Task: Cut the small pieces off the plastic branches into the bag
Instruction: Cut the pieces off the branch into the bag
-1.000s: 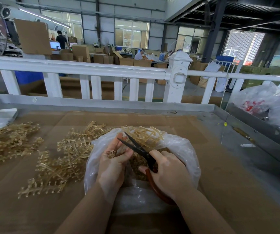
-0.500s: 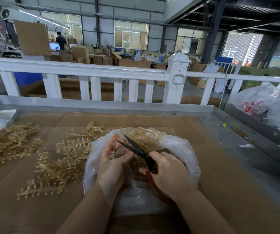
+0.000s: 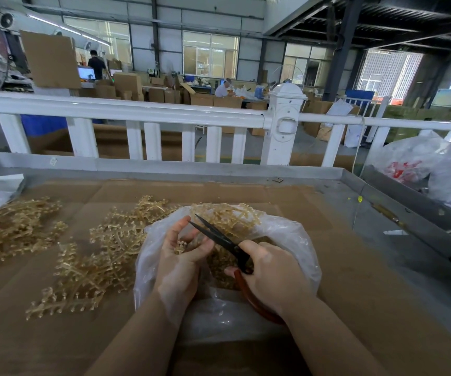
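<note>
Left hand (image 3: 181,256) pinches half-hidden branch piece (image 3: 180,246); bag (image 3: 297,240) contents blurred.

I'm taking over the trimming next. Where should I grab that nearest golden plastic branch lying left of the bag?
Probably pinch the golden plastic branch by its central stem, coming from above on the left side: it lies flat on the cardboard, and side twigs with small knobs line the stem.

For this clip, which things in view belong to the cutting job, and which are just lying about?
In use:
- left hand holding a small golden plastic piece
- right hand gripping black-bladed scissors with red handles
- clear plastic bag
- golden plastic branches on the cardboard

Lying about:
- white railing
- white bag with red print
- cardboard boxes in the background
</note>
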A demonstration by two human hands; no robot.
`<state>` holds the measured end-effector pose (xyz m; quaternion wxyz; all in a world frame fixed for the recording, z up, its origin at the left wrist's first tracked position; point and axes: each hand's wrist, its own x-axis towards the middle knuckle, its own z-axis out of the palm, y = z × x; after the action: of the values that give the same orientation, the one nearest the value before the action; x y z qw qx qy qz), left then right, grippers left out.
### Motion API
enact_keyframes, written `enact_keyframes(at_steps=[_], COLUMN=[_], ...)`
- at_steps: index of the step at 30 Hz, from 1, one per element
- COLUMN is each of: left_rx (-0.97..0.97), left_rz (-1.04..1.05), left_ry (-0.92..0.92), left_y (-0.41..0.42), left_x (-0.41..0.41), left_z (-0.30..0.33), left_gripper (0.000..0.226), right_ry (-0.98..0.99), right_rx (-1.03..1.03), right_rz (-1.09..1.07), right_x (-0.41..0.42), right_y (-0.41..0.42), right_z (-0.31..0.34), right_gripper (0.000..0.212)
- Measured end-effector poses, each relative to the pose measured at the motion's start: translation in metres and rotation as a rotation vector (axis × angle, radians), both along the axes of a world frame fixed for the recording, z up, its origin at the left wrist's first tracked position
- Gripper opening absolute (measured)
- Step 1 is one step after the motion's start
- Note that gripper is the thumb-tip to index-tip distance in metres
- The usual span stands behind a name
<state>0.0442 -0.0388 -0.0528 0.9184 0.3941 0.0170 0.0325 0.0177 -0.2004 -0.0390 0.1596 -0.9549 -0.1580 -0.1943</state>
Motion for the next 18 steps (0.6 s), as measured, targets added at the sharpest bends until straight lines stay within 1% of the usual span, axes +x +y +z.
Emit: enact_keyframes(at_steps=[5, 11, 18], left_rx=[0.018, -0.008, 0.020], left_rz=[-0.015, -0.030, -0.093], left_ry=[0.004, 0.037, 0.065], left_y=[0.0009, 0.0010, 0.0026], left_x=[0.0013, 0.0010, 0.0029], left_z=[-0.0013, -0.0021, -0.0003], left_gripper=[0.069, 0.058, 0.049], right_ry=[0.018, 0.066, -0.026], right_rx=[0.004, 0.105, 0.026], right_rz=[-0.003, -0.011, -0.039], right_x=[-0.0004, -0.0033, -0.0045], right_y=[0.0005, 0.0023, 0.0023], right_z=[0.0003, 0.0006, 0.0010], right_gripper=[0.040, 0.037, 0.042])
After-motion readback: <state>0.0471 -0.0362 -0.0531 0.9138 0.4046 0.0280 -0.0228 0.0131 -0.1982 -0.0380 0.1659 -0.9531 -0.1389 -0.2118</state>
